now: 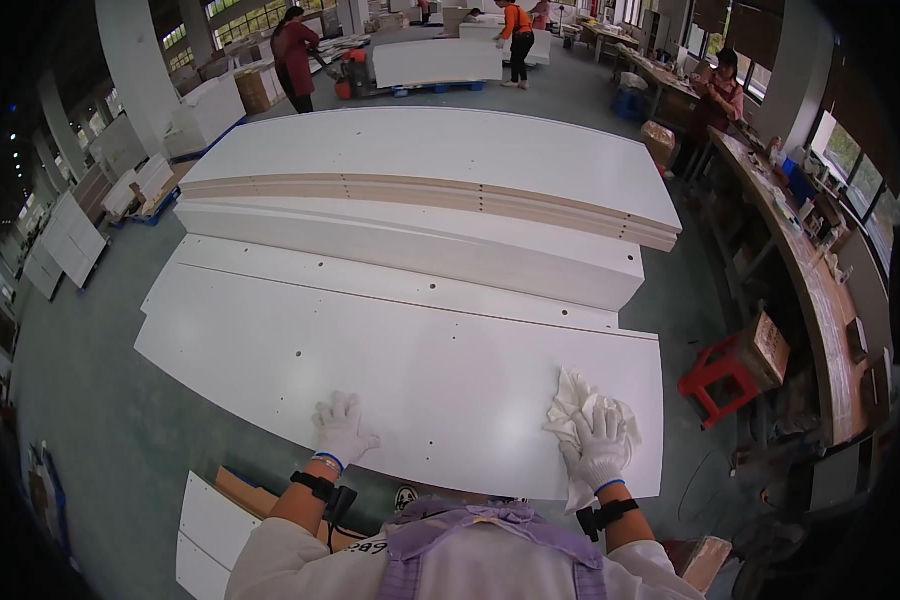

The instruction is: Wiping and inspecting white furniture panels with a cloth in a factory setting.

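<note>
A large white panel (420, 370) with small drilled holes and a thin groove along its far side lies flat in front of me. My left hand (342, 430), in a white knit glove, rests on its near edge left of centre, fingers spread and holding nothing. Near the panel's right end, my right hand (600, 450), gloved the same way, holds a crumpled white cloth (570, 395) down against the surface. Parts of the cloth stick out beyond the fingers and under the wrist. Dark bands circle both my wrists.
Behind the panel lie more white boards (420, 140), stacked with brown edges showing. A red stool (720, 380) bearing a carton stands at the right, beside a long workbench (800, 260). White pieces (210, 535) lie low at the left. Several people work farther off.
</note>
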Demonstrator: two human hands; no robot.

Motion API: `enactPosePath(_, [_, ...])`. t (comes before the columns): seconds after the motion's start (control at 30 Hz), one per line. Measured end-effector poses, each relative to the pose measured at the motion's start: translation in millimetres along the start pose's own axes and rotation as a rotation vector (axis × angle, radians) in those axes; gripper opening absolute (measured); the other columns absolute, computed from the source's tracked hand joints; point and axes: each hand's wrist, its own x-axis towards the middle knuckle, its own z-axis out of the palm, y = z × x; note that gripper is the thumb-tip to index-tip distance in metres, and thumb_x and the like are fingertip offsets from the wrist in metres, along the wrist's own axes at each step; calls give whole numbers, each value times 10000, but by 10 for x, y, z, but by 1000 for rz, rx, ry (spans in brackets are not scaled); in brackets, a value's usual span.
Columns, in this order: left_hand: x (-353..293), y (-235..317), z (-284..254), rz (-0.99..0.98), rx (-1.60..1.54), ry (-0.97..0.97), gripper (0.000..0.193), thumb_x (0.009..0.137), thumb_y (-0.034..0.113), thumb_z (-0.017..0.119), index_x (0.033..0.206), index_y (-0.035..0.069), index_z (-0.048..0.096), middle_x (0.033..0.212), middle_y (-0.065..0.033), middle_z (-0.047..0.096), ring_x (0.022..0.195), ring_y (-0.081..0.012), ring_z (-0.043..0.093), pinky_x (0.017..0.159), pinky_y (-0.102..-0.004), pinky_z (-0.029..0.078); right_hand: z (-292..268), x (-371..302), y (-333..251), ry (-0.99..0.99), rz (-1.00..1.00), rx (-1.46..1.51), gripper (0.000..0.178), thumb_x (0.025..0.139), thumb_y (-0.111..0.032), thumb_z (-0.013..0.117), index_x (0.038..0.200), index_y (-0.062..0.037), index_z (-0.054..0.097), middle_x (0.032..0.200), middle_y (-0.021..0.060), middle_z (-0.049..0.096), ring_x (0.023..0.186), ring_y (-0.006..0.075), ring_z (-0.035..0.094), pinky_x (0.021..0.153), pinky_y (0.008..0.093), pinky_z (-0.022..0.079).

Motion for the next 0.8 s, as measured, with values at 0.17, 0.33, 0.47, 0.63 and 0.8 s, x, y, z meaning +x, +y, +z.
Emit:
enactPosePath(0.17, [-21, -28, 60, 20, 25, 47, 1078, 735, 617, 741, 1547, 107, 246, 1570, -251, 187, 1371, -594, 232, 1106, -645, 244, 6, -32, -15, 12, -6, -1, 693, 786, -498, 680, 1401, -218, 523, 1466, 171, 405, 1387, 437, 310, 1157, 632, 175])
enactPosePath(0.33, [-8, 16, 24, 16, 25, 23, 1108, 697, 587, 778, 1538, 99, 247, 1566, -244, 193, 1377, -584, 236, 1118, -632, 243, 81, -60, 19, 45, -22, 2, 691, 805, -506, 663, 1411, -207, 513, 1481, 176, 389, 1396, 444, 300, 1159, 631, 168])
enactPosePath(0.47, [10, 38, -19, 23, 46, -62, 1104, 740, 619, 737, 1575, 129, 207, 1621, -223, 150, 1413, -590, 185, 1139, -649, 210, -94, -93, -152, -97, 14, -2, 721, 840, -522, 638, 1462, -210, 450, 1499, 180, 372, 1435, 452, 254, 1162, 638, 177])
enactPosePath(0.63, [77, -10, 40, 39, 9, 30, 1098, 723, 554, 764, 1567, 115, 216, 1603, -231, 173, 1393, -588, 221, 1141, -597, 246, -250, -256, -635, -410, -504, 47, 722, 888, -567, 574, 1500, -226, 398, 1522, 174, 352, 1459, 450, 224, 1145, 665, 216])
enactPosePath(0.8, [127, -44, 115, 69, 2, 54, 1090, 711, 511, 783, 1564, 113, 233, 1606, -232, 183, 1409, -557, 223, 1147, -585, 246, -77, 0, -669, -372, -637, 17, 707, 892, -589, 561, 1500, -267, 396, 1525, 169, 350, 1462, 442, 221, 1160, 666, 189])
